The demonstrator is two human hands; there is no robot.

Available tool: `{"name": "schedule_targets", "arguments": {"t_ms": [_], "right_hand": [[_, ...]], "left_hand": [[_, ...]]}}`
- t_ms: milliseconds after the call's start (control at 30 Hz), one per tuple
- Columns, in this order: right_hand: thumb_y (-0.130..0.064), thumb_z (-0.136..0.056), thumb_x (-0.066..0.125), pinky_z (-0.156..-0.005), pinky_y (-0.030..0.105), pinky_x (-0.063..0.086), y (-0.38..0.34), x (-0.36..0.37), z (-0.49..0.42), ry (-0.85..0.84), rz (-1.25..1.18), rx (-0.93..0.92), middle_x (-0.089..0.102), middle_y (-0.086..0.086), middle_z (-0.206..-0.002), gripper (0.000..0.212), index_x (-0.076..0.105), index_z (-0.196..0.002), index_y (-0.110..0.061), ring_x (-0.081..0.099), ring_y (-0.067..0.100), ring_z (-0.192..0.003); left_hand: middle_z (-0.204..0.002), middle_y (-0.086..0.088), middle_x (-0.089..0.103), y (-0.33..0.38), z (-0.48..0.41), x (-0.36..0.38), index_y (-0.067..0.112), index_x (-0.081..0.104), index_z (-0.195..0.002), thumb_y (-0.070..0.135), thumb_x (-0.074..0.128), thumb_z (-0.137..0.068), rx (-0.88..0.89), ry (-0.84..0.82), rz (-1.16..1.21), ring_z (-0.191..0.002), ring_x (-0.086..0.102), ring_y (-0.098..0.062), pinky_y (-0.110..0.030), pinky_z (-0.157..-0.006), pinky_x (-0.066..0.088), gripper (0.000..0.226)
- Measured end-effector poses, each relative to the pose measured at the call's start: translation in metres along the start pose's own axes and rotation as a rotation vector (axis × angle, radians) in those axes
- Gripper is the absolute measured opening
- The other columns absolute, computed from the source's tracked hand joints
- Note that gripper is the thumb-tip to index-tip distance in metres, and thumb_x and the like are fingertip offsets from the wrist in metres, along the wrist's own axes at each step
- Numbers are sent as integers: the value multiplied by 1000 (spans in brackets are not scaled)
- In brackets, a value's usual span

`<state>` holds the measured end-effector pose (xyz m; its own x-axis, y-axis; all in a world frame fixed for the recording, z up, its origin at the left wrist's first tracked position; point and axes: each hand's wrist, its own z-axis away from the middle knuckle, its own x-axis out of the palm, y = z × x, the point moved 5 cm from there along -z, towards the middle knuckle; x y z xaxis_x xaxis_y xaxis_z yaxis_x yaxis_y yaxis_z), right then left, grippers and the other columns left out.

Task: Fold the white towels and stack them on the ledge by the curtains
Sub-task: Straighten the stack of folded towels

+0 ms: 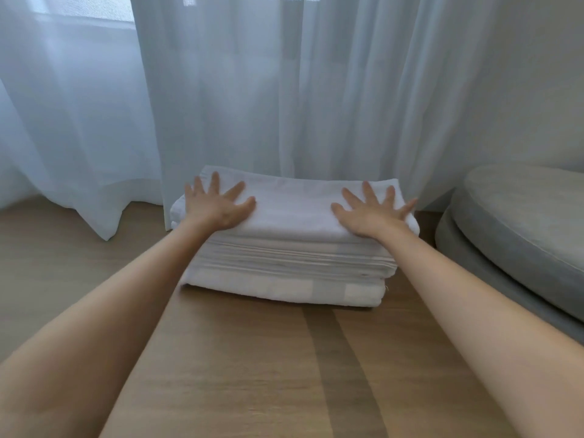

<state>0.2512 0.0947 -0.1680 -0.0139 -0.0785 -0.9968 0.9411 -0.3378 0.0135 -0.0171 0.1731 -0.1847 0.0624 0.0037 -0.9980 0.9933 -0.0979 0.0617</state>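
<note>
**Position.** Stack of white towels (284, 263): at the far middle of the wooden ledge (252, 358), far side against the hem of the sheer curtains (252, 90). Several folded layers, with the bottom layer projecting slightly toward the near side.

**Hands.** Left hand (218, 203): flat on the left end of the top towel (294, 210), fingers straight and spread, grasping nothing. Right hand (376, 210): flat on the right end, fingers likewise splayed and released.

**Handling (judged).** Soft, compressible, not fragile. Light per piece, bulky as a stack. Probably grippy pile, yet prone to shifting between layers if pushed sideways. To square up, press downward with flat palms. To move the whole stack, reach under the bottom layer at the left and right ends. To lift a single towel, pinch along a folded edge, not a loose corner.

**Materials and shapes.**
- Towels: white, rectangular folds with rounded edges, woven stripe bands along the near face.
- Ledge: smooth, matte wood grain, flat.
- Curtains: thin, translucent, hanging in vertical pleats.
- Grey cushion (521, 222): at the right, upholstered, rounded, in two tiers, apart from the stack.
</note>
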Motion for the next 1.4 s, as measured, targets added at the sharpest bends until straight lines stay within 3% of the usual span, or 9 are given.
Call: {"name": "schedule_targets", "arguments": {"t_ms": [333,433,533,600,700,800,1167,1333,1400], "right_hand": [[-64,-94,14,-116,53,-5,14,8,4,-1,-123,-2,-7,2,-160,63,5,-151,-39,-7,34,-146],[-47,-98,27,-116,53,0,-4,-14,-1,63,-78,-46,12,8,-159,57,21,-150,-27,5,33,-145],[-31,-97,33,-117,52,2,-43,-29,1,217,-99,-193,23,5,-156,49,33,-145,-21,12,27,-145],[-39,-100,25,-116,54,-5,-47,-18,1,160,-104,-223,11,-1,-160,51,23,-149,-29,4,25,-147],[-61,-95,12,-112,57,-13,-12,9,-2,48,-80,-108,-6,-8,-160,57,6,-149,-44,-10,27,-147],[-67,-92,8,-108,61,-16,6,10,-8,38,-58,-52,-12,-6,-160,60,0,-149,-46,-14,30,-145],[-53,-98,16,-119,43,-2,1,14,-5,250,-135,-82,10,2,-160,55,19,-150,-37,4,28,-147],[-48,-98,26,-114,38,19,-3,10,5,396,-200,-89,30,3,-154,51,38,-144,-29,28,26,-137],[-49,-98,25,-114,37,19,-4,11,6,351,-207,-86,26,3,-156,53,35,-146,-28,27,26,-138]], "left_hand": [[-160,-10,1,-2,8,-2,40,12,-150,65,15,-92,-7,-8,61,-146,2,-33,-43,-118,1,63],[-159,-9,9,23,7,-17,32,18,-150,59,17,-96,56,-35,85,-146,9,-30,-46,-116,1,60],[-159,-5,13,69,7,-28,27,23,-150,48,21,-100,168,61,189,-146,11,-24,-47,-117,2,54],[-159,-1,12,81,9,-20,30,23,-149,46,22,-99,192,72,162,-146,8,-23,-49,-117,0,53],[-160,4,3,50,10,6,39,15,-149,58,15,-95,100,53,78,-147,1,-23,-51,-116,-6,57],[-160,4,0,18,6,9,41,12,-149,63,13,-92,30,79,44,-147,-2,-23,-50,-116,-7,61],[-159,0,13,16,9,9,39,23,-148,58,17,-93,22,217,70,-146,8,-23,-47,-117,-2,58],[-158,0,16,17,18,8,38,26,-147,53,19,-94,-12,227,96,-146,10,-22,-44,-117,-1,55],[-159,1,15,19,24,8,36,25,-148,49,19,-96,-77,223,131,-146,7,-20,-43,-117,-3,54]]}}
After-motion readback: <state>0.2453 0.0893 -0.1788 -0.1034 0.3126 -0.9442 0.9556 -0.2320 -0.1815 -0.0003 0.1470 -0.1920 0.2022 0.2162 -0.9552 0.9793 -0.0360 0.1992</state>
